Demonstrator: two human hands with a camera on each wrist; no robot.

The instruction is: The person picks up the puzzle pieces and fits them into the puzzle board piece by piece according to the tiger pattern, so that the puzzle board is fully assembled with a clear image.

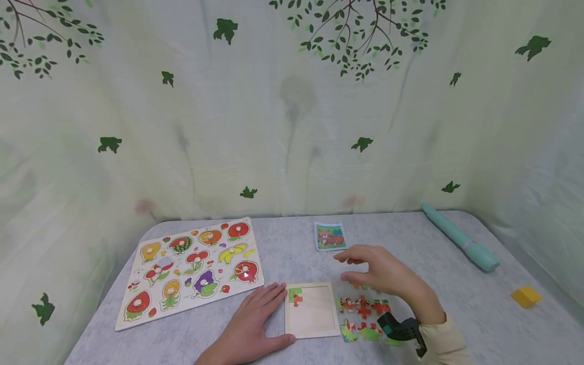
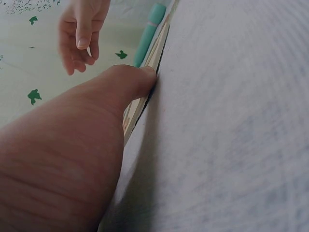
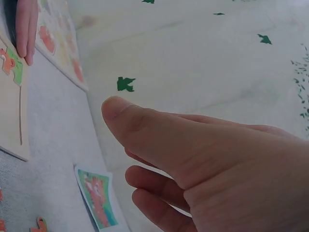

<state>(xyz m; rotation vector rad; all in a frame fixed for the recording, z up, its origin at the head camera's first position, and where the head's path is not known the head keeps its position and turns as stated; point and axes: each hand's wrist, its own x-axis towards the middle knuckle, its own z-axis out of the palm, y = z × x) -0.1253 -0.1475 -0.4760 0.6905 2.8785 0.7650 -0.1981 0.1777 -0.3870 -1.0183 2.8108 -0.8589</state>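
Best brace the wooden tray (image 1: 315,317) with left grip (image 1: 255,324) outspread and — with right grip (image 1: 380,271) parted and empty — match loose puzzle pieces (image 1: 363,307) to the picture card (image 1: 330,237).

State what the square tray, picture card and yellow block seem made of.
Square tray: probably wood, matte, judging by its pale tan colour. Picture card: likely printed paper or card, given its thin edge and white border. Yellow block: perhaps painted wood, plastic or foam; its plain faces leave material and finish open.
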